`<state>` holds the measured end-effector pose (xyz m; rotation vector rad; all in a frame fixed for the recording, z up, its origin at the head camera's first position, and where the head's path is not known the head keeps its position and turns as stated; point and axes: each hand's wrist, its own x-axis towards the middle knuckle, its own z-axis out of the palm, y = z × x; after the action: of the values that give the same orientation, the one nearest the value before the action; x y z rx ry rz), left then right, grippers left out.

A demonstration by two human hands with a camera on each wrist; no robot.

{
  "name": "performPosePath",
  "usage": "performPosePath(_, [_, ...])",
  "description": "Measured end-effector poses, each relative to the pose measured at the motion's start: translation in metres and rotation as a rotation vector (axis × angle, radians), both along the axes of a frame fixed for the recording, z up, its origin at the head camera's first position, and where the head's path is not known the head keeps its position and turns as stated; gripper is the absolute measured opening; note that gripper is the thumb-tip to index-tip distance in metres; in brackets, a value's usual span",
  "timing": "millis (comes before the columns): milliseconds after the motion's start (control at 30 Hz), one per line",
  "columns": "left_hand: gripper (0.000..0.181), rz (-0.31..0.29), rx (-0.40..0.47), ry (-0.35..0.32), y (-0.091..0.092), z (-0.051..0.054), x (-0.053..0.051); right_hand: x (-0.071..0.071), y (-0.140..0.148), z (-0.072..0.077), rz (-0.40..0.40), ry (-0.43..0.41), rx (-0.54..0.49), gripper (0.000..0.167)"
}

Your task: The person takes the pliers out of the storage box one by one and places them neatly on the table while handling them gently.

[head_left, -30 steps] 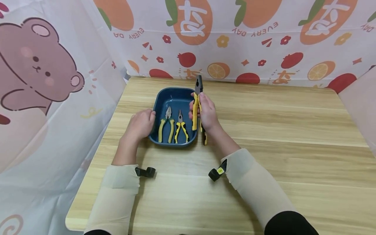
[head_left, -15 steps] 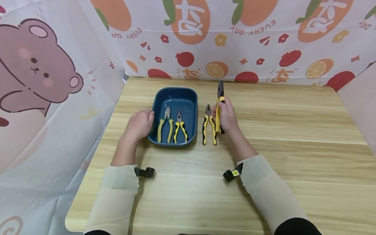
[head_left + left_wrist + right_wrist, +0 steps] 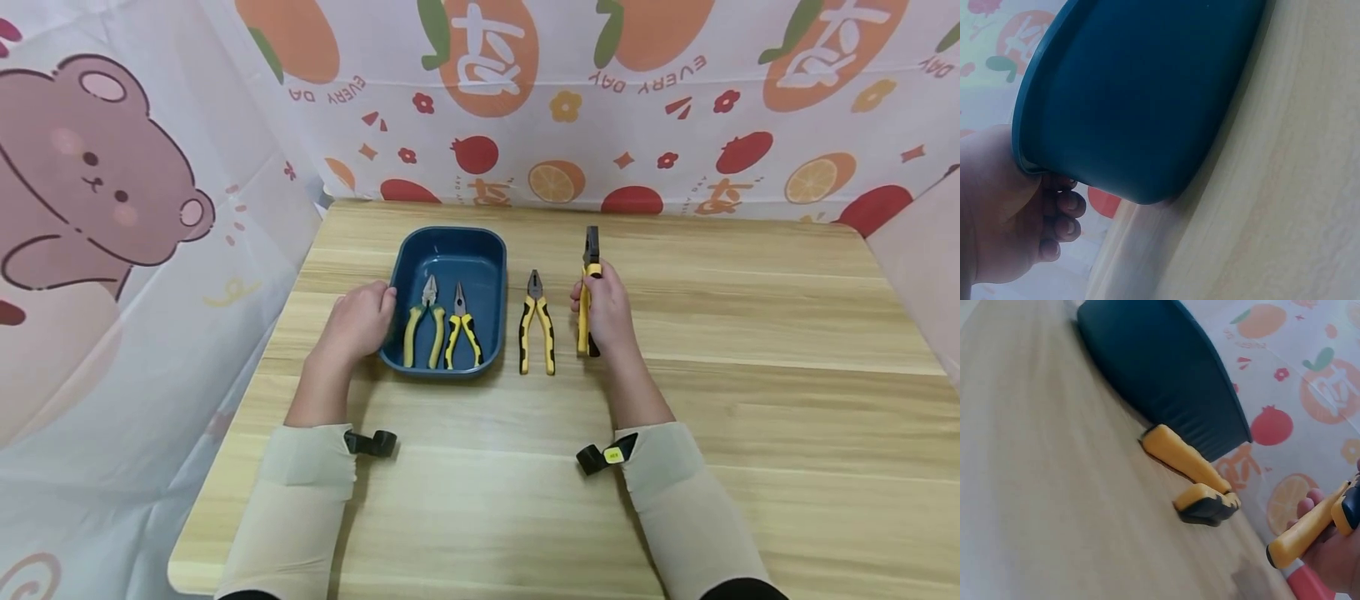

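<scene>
A blue tray [image 3: 450,372] stands on the table, and my left hand [image 3: 358,318] grips its left rim; the left wrist view shows the curled fingers of that hand [image 3: 1004,206] at the tray's edge [image 3: 1020,119]. Inside lie green-and-yellow pliers [image 3: 424,323] and yellow-black long-nose pliers [image 3: 462,329]. Another yellow-black pair [image 3: 537,321] lies right of the tray, handles spread. Further right, my right hand [image 3: 611,308] holds yellow-black pliers [image 3: 585,312] upright by the handles, jaws pointing away; in the right wrist view these pliers [image 3: 1302,536] show at the right edge.
The wooden table [image 3: 787,375] extends to the right of my right hand. A patterned cloth [image 3: 675,100] hangs behind the table's back edge, and another with a bear print [image 3: 97,167] hangs on the left. Each wrist carries a small black camera.
My right hand has moved from the tray's right rim to the right, carrying its pliers past the pair on the table. My left hand has stayed on the tray's rim.
</scene>
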<state>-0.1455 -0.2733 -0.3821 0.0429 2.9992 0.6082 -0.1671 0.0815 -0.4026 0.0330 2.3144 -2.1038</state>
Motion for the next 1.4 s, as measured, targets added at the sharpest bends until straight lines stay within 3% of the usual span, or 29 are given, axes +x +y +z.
performPosePath(433, [0.041, -0.009, -0.006, 0.022, 0.002, 0.0, 0.0, -0.004, 0.025, 0.01, -0.05, -0.03, 0.059, 0.044])
performPosePath(500, [0.041, -0.009, -0.004, 0.02, 0.002, 0.0, 0.0, -0.005, 0.027, 0.007, -0.042, -0.029, 0.126, 0.047])
performPosePath(667, [0.04, -0.003, 0.0, 0.016, 0.001, -0.001, -0.001, -0.007, 0.027, -0.003, -0.001, -0.008, 0.409, 0.051])
performPosePath(767, [0.041, -0.003, 0.003, 0.017, 0.0, -0.003, 0.0, -0.008, 0.027, -0.008, 0.012, -0.028, 0.509, 0.054])
performPosePath(1000, [0.042, -0.011, 0.004, 0.02, -0.001, -0.006, -0.001, -0.009, 0.03, -0.017, 0.032, -0.095, 0.638, 0.054])
performPosePath(1400, [0.04, -0.015, 0.008, 0.02, 0.0, -0.006, -0.002, -0.01, 0.027, -0.026, 0.036, -0.141, 0.751, 0.051])
